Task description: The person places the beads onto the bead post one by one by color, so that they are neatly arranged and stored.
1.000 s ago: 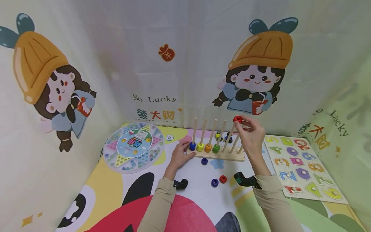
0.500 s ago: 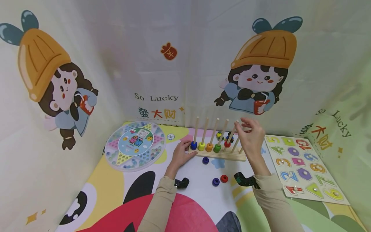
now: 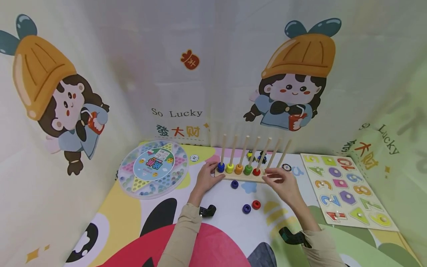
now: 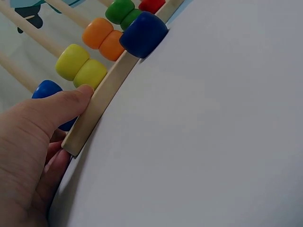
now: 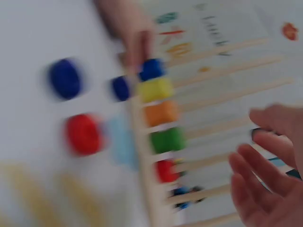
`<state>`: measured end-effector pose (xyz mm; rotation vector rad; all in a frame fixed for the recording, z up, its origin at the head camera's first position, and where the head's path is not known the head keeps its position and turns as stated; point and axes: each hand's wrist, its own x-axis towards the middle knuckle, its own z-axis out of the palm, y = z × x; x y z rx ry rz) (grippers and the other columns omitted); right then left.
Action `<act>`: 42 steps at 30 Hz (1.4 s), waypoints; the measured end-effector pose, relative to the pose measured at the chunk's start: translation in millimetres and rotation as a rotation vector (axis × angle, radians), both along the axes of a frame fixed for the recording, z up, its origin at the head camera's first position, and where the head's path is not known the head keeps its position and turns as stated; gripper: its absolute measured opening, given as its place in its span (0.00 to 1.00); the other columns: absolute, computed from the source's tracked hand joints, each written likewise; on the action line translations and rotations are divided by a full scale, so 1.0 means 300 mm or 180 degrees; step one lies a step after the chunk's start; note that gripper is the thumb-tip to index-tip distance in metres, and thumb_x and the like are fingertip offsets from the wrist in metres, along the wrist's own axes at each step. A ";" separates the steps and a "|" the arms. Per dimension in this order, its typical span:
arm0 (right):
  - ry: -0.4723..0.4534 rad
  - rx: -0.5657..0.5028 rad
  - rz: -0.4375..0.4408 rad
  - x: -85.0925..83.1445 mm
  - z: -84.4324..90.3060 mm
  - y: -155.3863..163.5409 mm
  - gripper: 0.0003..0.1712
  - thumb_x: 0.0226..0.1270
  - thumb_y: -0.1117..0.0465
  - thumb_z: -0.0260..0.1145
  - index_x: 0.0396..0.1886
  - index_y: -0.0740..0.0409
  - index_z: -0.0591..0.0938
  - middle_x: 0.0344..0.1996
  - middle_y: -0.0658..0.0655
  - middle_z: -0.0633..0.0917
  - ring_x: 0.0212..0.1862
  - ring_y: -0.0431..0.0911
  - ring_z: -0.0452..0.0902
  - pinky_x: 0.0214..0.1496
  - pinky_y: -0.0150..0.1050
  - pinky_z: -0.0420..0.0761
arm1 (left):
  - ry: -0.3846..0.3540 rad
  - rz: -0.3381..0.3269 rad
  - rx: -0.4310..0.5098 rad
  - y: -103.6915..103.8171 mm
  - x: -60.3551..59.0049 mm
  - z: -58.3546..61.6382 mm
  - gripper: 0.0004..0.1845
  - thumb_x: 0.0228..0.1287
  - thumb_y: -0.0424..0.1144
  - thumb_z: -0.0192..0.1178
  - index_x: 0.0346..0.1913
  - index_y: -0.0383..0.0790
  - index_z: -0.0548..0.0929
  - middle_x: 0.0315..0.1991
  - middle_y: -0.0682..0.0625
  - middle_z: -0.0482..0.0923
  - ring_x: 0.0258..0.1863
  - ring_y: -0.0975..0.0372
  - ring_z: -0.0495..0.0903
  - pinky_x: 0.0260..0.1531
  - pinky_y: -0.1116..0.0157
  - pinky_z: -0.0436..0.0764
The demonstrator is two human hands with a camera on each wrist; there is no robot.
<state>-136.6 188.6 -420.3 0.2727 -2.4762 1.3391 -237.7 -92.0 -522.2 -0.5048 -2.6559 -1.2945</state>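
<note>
A wooden peg rack (image 3: 243, 178) carries upright pegs with blue beads (image 3: 221, 167), yellow beads (image 3: 229, 168), orange beads (image 3: 238, 169), green beads (image 3: 248, 170) and a red bead (image 3: 256, 172). My left hand (image 3: 204, 181) grips the rack's left end; in the left wrist view its thumb lies on the wood beside the yellow beads. Holding nothing, my right hand (image 3: 283, 185) is by the rack's right end, its fingers apart in the blurred right wrist view. On the table in front are a blue bead (image 3: 234, 184), another blue bead (image 3: 246, 208) and a loose red bead (image 3: 256, 204).
A round marble board game (image 3: 153, 168) lies to the left. On the right is a number-and-shape puzzle board (image 3: 347, 189). Small figures (image 3: 261, 157) stand behind the rack, and a round chip (image 3: 286, 167) lies past its right end. Patterned curtains (image 3: 233, 74) surround the table.
My right hand let go of a red bead at a peg's top; the bead slid down to the base. The hand then moved lower toward the rack's right end. My left hand kept its grip.
</note>
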 end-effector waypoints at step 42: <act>0.1036 -0.0325 -0.0595 -0.093 0.137 -0.018 0.18 0.55 0.72 0.74 0.47 0.71 0.85 0.40 0.67 0.85 0.34 0.30 0.78 0.36 0.20 0.78 | -0.0070 0.0022 0.0066 0.003 -0.015 -0.010 0.35 0.56 0.45 0.73 0.63 0.30 0.77 0.61 0.42 0.75 0.54 0.51 0.76 0.54 0.56 0.77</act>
